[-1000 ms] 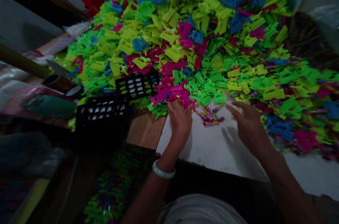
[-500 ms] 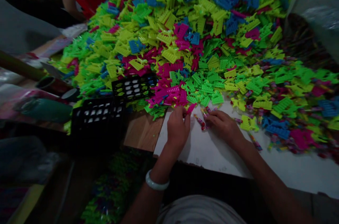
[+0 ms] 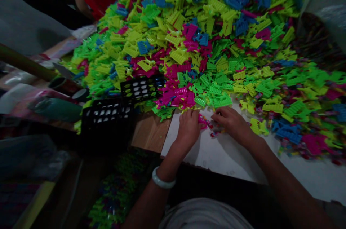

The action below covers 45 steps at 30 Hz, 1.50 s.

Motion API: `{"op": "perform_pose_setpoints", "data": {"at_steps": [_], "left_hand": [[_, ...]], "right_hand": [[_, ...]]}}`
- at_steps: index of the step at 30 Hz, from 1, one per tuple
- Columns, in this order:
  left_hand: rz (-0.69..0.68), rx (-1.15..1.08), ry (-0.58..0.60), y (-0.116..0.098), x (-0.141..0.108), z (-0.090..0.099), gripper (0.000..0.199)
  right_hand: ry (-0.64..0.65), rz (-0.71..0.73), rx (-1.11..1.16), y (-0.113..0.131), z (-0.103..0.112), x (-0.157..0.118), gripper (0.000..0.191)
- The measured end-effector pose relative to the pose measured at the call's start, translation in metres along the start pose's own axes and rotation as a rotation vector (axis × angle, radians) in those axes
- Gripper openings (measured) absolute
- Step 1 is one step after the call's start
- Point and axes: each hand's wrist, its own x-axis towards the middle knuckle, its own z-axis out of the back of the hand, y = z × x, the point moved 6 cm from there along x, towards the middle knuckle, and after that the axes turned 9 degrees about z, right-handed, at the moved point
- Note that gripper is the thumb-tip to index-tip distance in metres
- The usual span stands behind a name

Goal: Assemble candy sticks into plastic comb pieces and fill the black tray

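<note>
1. Our bright-pink moulded plastic piece (image 3: 202, 121) touches our left hand (image 3: 189, 126) at nine o'clock: fingers bunched, pinch unclear.
2. At three o'clock, our right hand (image 3: 231, 122) curls its fingers near slim multicoloured tubes (image 3: 215, 134); we can't tell its grip.
3. Gathering seems underway; next calls for light fingertips.

Small colourful tubes (image 3: 215, 133): the wrappers seem to carry a print, but it is too small and blurred; no word can be read.
White surface (image 3: 200, 155): near its front edge there are faint marks (image 3: 230, 172); it cannot be told whether they are letters or numbers.
Readable text in whole scene: none.
</note>
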Motion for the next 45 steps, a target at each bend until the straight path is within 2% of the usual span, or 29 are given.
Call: {"op": "perform_pose_setpoints", "data": {"at_steps": [3,6,7,9,12,15,19,23,31,39,42,45], "left_hand": [[0.045,-0.069,-0.003,0.003,0.000,-0.004,0.032],[0.127,-0.266,-0.062,0.012,-0.008,0.003,0.010],[0.159,-0.360,-0.067,0.014,-0.011,0.006,0.009],[0.230,-0.615,-0.012,0.018,-0.018,0.006,0.015],[0.338,-1.059,0.154,0.014,-0.032,-0.006,0.018],[0.380,-1.276,0.218,0.005,-0.045,-0.019,0.019],[0.369,-1.273,0.212,-0.001,-0.052,-0.027,0.016],[0.335,-1.202,0.190,-0.003,-0.051,-0.023,0.015],[0.330,-1.141,0.153,-0.007,-0.051,-0.020,0.012],[0.328,-1.066,0.097,-0.007,-0.054,-0.019,0.012],[0.368,-1.045,0.087,-0.004,-0.056,-0.021,0.012],[0.429,-1.120,0.113,-0.005,-0.054,-0.026,0.014]], "right_hand": [[-0.166,-0.053,0.035,-0.006,0.008,-0.006,0.019],[-0.368,-0.145,0.160,-0.007,0.022,-0.015,0.020],[-0.409,-0.193,0.228,-0.005,0.025,-0.018,0.021],[-0.418,-0.285,0.370,0.002,0.026,-0.024,0.022],[-0.346,-0.344,0.532,0.024,0.020,-0.029,0.021],[-0.314,-0.371,0.664,0.043,0.012,-0.033,0.022],[-0.310,-0.511,0.816,0.048,0.004,-0.042,0.023],[-0.325,-0.581,0.867,0.042,0.006,-0.045,0.020],[-0.335,-0.508,0.738,0.042,0.006,-0.044,0.020],[-0.377,-0.304,0.507,0.052,0.013,-0.039,0.021],[-0.339,-0.252,0.429,0.055,0.010,-0.037,0.022],[-0.233,-0.300,0.334,0.053,0.006,-0.034,0.030]]}}
